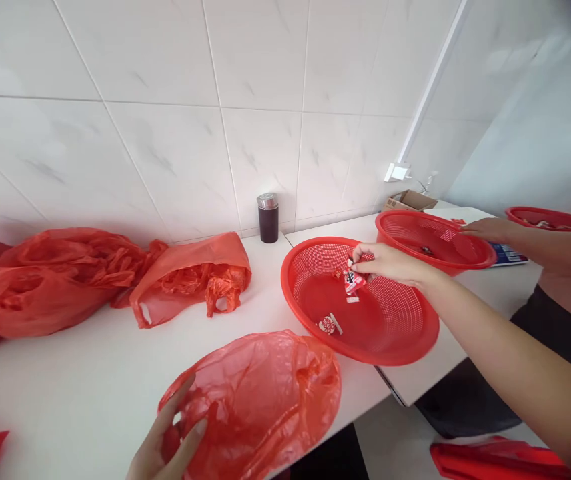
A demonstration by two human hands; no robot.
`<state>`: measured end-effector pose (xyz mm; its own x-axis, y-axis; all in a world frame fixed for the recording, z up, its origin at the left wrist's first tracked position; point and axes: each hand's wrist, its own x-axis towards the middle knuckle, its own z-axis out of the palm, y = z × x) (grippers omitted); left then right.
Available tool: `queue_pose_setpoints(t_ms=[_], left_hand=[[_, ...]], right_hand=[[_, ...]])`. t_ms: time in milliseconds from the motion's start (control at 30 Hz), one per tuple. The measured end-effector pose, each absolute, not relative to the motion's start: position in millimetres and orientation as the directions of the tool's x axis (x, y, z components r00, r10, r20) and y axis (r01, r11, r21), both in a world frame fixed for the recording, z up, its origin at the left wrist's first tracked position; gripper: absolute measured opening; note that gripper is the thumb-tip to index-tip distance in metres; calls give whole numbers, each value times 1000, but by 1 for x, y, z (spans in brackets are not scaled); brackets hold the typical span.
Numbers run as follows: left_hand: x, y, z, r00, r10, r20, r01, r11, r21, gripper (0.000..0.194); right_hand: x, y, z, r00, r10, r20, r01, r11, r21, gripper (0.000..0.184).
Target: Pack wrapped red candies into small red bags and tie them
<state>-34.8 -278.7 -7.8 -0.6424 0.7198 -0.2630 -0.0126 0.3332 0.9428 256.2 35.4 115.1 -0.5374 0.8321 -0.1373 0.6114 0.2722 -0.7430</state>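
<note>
My right hand [385, 261] reaches into a red plastic basket [296, 300]. Its fingertips are closed on a small red-and-white wrapped packet [353, 282], held over the basket floor. Another small red-and-white packet [327, 324] lies at the near side inside the same basket. My left hand [168, 433] holds the left rim of a red plastic bag [270, 380], which gapes wide at the table's front edge. Part of the left fingers shows through or behind the thin film.
Stuffed red bags [60, 280] and a smaller filled bag [195, 273] lie along the wall on the left. A dark flask [268, 220] stands behind. At right, another person's hand [488, 229] is over a second red basket [435, 257], near a cardboard box [410, 200].
</note>
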Motion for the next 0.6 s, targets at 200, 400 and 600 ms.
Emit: queue_pose_setpoints(t_ms=[200,400,600], left_hand=[[-11,-263,13,-598,762,-248,-17,298,954,76],[-12,-260,17,-576,782,-238,-9,286,958,76],[-27,-264,16,-623,754,-209,10,275,961,78]], right_hand=[[182,-71,134,-825,564,38,171,312,-934,17],[128,-129,68,-859,508,61,314,616,-723,13],[139,-119,38,-949,293,-113,285,653,-702,15]])
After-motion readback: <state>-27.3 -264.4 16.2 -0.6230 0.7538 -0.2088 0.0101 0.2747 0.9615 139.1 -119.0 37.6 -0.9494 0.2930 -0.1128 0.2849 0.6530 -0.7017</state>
